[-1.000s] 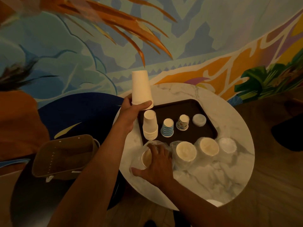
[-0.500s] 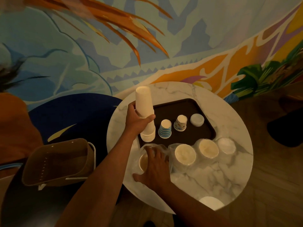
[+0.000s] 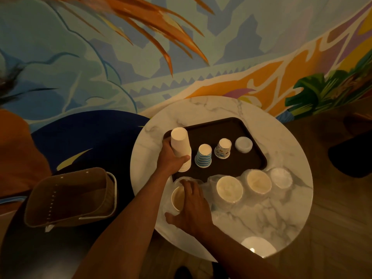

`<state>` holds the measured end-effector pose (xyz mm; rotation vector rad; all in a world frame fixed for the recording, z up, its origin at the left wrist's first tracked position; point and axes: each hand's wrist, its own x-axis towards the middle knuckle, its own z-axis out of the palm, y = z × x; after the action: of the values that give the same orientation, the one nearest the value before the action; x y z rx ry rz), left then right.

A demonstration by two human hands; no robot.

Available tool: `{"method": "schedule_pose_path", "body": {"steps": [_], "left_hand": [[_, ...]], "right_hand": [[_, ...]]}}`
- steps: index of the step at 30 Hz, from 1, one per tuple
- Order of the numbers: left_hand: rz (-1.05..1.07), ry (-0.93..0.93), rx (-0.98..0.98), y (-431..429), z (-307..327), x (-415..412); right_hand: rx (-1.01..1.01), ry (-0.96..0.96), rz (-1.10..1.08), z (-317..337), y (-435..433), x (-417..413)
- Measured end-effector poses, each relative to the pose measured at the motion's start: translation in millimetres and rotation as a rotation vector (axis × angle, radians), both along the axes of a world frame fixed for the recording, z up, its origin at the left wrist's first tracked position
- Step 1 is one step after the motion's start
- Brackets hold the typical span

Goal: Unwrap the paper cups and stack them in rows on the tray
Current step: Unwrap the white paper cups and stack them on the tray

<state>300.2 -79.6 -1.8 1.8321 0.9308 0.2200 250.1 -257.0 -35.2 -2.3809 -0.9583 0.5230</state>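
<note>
A tray [image 3: 231, 128] sits at the back of a round counter [image 3: 281, 218]. On it, left to right: a cup stack [image 3: 179, 144] in the left hand [image 3: 170, 161], a single cup [image 3: 203, 158], a second cup [image 3: 223, 148], a low stack [image 3: 244, 144]. Before the tray sit four wrapped stacks [image 3: 229, 189], the right hand [image 3: 194, 205] on the leftmost. A bag [image 3: 70, 198] stands left of the counter.

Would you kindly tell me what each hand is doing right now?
Left hand: grips the white cup stack on the tray.
Right hand: open, resting on the wrapped cups.
</note>
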Motion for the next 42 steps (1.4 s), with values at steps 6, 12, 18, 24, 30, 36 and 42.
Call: {"method": "schedule_pose_path", "body": {"steps": [6, 12, 18, 24, 30, 36, 42], "left_hand": [[0.016, 0.077, -0.093, 0, -3, -14], [0.067, 0.017, -0.040, -33, 46, -69], [-0.407, 0.126, 0.227, -75, 40, -117], [-0.435, 0.208, 0.518, -87, 15, -122], [-0.451, 0.300, 0.408, -81, 11, -115], [-0.530, 0.448, 0.440, -83, 11, -105], [-0.519, 0.485, 0.506, -84, 14, -100]], "right_hand": [[0.082, 0.018, -0.020, -6, -4, 0], [0.187, 0.070, -0.066, -12, -9, -5], [0.348, 0.090, -0.114, -22, -19, -7], [0.425, 0.118, -0.172, -31, -23, -10], [0.383, 0.190, -0.181, -34, -27, -8], [0.387, 0.236, -0.126, -34, -28, -8], [0.391, 0.230, -0.136, -35, -29, -9]]}}
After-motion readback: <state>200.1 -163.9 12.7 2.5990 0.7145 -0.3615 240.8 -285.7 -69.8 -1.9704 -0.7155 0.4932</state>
